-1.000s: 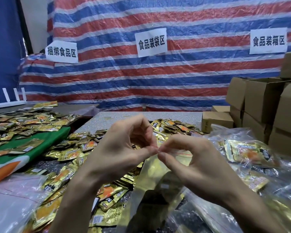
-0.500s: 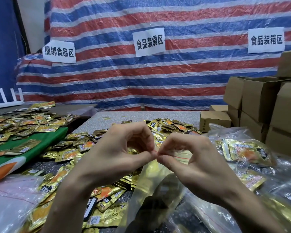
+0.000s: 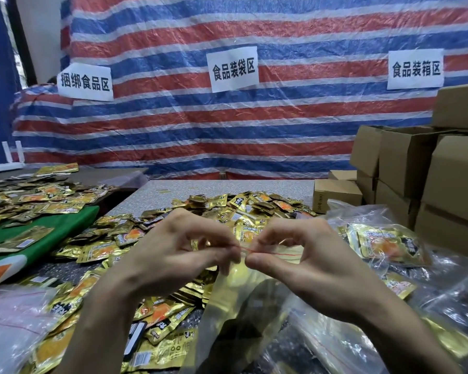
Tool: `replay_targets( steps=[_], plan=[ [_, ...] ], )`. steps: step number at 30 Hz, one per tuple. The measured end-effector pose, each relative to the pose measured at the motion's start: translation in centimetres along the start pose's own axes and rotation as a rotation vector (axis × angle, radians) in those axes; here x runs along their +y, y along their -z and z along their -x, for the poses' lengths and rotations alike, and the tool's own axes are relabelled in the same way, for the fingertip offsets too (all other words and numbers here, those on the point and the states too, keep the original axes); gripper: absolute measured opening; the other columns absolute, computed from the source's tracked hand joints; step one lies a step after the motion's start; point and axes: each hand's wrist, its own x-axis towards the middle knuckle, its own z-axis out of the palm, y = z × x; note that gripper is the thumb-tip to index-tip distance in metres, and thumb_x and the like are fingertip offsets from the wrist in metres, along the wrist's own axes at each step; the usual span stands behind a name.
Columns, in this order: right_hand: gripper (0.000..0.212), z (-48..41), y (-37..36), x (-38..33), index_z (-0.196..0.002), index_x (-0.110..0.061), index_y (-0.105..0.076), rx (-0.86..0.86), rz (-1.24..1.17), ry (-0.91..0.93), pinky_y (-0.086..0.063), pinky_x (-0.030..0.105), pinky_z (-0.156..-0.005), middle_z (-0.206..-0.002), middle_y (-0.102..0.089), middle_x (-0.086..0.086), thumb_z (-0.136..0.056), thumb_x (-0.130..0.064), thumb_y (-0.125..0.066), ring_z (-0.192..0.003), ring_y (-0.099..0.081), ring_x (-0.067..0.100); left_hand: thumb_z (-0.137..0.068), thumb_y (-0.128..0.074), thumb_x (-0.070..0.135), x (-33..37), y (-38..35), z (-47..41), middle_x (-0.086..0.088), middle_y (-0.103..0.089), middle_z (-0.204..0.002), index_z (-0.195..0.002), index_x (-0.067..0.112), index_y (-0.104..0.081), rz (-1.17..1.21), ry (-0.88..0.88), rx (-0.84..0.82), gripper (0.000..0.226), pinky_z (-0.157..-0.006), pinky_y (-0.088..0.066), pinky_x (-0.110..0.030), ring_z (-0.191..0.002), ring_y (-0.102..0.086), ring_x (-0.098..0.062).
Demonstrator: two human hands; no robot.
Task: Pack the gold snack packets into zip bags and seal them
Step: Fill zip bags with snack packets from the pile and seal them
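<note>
Bag [image 3: 241,300] is held up mid-frame over the near table edge, mouth up, body hanging down toward the viewer. Long axis runs top to bottom; the red zip strip [image 3: 278,253] runs left-right across the top. Left hand [image 3: 170,255] pinches the strip, thumb against forefinger. Right hand [image 3: 308,263] pinches it the same way just beside, the two pinches nearly touching. Visible strip runs rightward from there, behind the right fingers. Other fingers of both hands are curled above the bag. Bag is clear soft film, creased, with gold showing through; packet count inside cannot be told.

Loose packets [image 3: 254,203] are heaped on the table [image 3: 189,187] behind and left of the hands, spilling to the near edge under the left wrist. They are flat, rectangular, shiny gold foil with orange and black print, lying every way. Bare speckled grey tabletop shows only at the far side. Just right of the bag, filled bags [image 3: 384,244], crinkly and glossy, are piled out to the right edge. Behind them stacked boxes [image 3: 405,163] of brown cardboard close off the right. Flat bags [image 3: 11,314], clear with red strips, lie at the near left corner. A green cloth [image 3: 65,225] on the left carries more gold packets. At the back hangs a striped red-blue-white tarp [image 3: 227,125], woven plastic, with three white paper signs [image 3: 233,68].
</note>
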Motion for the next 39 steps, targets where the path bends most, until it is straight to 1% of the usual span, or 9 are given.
replay_targets(
  steps=[6,10,16,19,26,31,34,36,39],
  plan=[
    [0.010,-0.3,0.5,0.4,-0.074,-0.027,-0.074,-0.045,-0.007,-0.034,-0.045,0.012,-0.080,-0.079,-0.073,-0.012,-0.082,-0.031,-0.079,-0.081,-0.064,-0.001,-0.081,-0.069,0.019,-1.2,0.2,0.1,0.011,-0.074,-0.078,-0.085,0.024,-0.079,0.034,0.013,0.066,0.012,-0.068,-0.057,-0.042,-0.077,-0.071,-0.017],
    [0.010,-0.2,1.1,1.0,-0.074,-0.028,-0.075,-0.050,0.010,-0.059,-0.042,0.006,-0.079,-0.079,-0.072,-0.019,-0.082,-0.034,-0.078,-0.084,-0.063,-0.007,-0.083,-0.070,0.016,-1.9,1.1,0.5,0.011,-0.075,-0.075,-0.081,0.019,-0.079,0.007,-0.033,0.090,0.010,-0.067,-0.051,-0.021,-0.073,-0.071,-0.010],
    [0.014,-0.3,1.6,1.6,-0.070,-0.027,-0.073,-0.083,0.039,-0.080,-0.044,0.013,-0.079,-0.077,-0.071,-0.012,-0.082,-0.032,-0.078,-0.080,-0.062,0.001,-0.079,-0.067,0.037,-3.0,2.0,1.3,0.005,-0.076,-0.076,-0.087,0.023,-0.078,0.051,0.006,0.149,0.020,-0.065,-0.056,-0.035,-0.073,-0.071,-0.019],
    [0.012,-0.3,2.1,2.1,-0.074,-0.024,-0.076,-0.103,0.048,-0.103,-0.045,0.018,-0.080,-0.079,-0.072,-0.009,-0.082,-0.033,-0.078,-0.081,-0.063,0.003,-0.075,-0.071,0.044,-3.4,2.4,1.6,0.002,-0.076,-0.075,-0.086,0.030,-0.079,0.112,0.015,0.178,0.020,-0.066,-0.057,-0.027,-0.074,-0.072,-0.018],
    [0.009,-0.3,3.0,3.1,-0.075,-0.028,-0.076,-0.154,0.062,-0.152,-0.052,0.031,-0.081,-0.081,-0.073,-0.012,-0.082,-0.034,-0.077,-0.082,-0.064,0.003,-0.073,-0.069,0.039,-4.2,2.8,2.0,-0.004,-0.075,-0.073,-0.077,0.031,-0.080,0.149,0.059,0.223,0.014,-0.070,-0.057,-0.035,-0.074,-0.072,-0.023],
    [0.010,-0.3,3.8,3.9,-0.075,-0.025,-0.076,-0.175,0.075,-0.181,-0.053,0.038,-0.077,-0.080,-0.073,-0.004,-0.083,-0.031,-0.077,-0.079,-0.064,0.008,-0.073,-0.070,0.039,-4.7,3.0,2.3,-0.008,-0.074,-0.071,-0.075,0.024,-0.080,0.166,0.080,0.283,0.018,-0.073,-0.055,-0.053,-0.073,-0.069,-0.030],
    [0.010,-0.2,3.9,4.0,-0.076,-0.025,-0.076,-0.185,0.076,-0.183,-0.053,0.031,-0.073,-0.080,-0.073,-0.005,-0.083,-0.031,-0.077,-0.076,-0.064,0.006,-0.072,-0.071,0.039,-4.9,3.1,2.2,-0.010,-0.074,-0.071,-0.076,0.021,-0.080,0.172,0.097,0.303,0.021,-0.074,-0.055,-0.060,-0.073,-0.069,-0.033],
    [0.014,-0.2,3.9,4.0,-0.073,-0.023,-0.076,-0.176,0.052,-0.180,-0.050,0.026,-0.064,-0.076,-0.073,-0.001,-0.082,-0.033,-0.077,-0.070,-0.063,0.007,-0.072,-0.071,0.040,-5.0,3.1,2.3,-0.009,-0.074,-0.070,-0.076,0.020,-0.080,0.156,0.101,0.317,0.023,-0.074,-0.055,-0.059,-0.072,-0.069,-0.034],
    [0.024,-0.2,3.8,4.0,-0.069,-0.017,-0.074,-0.165,0.078,-0.194,-0.050,0.040,-0.065,-0.072,-0.070,0.008,-0.082,-0.037,-0.076,-0.069,-0.063,0.025,-0.076,-0.077,0.033,-5.1,3.1,2.2,-0.006,-0.074,-0.070,-0.077,0.022,-0.080,0.099,0.115,0.298,0.011,-0.067,-0.057,-0.043,-0.070,-0.069,-0.028]
  ],
)
